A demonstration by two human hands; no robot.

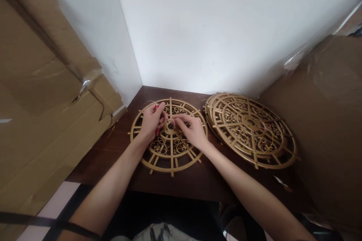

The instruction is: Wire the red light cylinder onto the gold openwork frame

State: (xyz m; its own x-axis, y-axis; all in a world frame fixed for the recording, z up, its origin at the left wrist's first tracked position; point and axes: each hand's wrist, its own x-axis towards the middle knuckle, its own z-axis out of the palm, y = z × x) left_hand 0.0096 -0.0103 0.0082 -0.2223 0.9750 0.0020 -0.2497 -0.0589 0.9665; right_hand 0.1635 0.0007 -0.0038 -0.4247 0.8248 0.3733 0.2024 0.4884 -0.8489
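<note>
A round gold openwork panel (pixel 172 162) with scrollwork and spokes lies flat on the dark brown table, under both hands. Over its upper left part is my left hand (pixel 152 120), fingers curled around a slim red object (pixel 157 131) whose ends show above and below them; its exact kind is hidden. Close to the hub, my right hand (pixel 190 128) has thumb and forefinger pinched on a thin pale strand (pixel 174 122), too fine to tell whether it is thread or wire. The fingertips of the two hands nearly meet above the panel's centre.
To the right lies a stack of similar gold panels (pixel 254 154), with a thin yellow strand on top. A small knife-like item (pixel 283 183) rests near the table's front right. Cardboard boxes (pixel 36 101) stand left and right; a white wall (pixel 212 34) rises behind.
</note>
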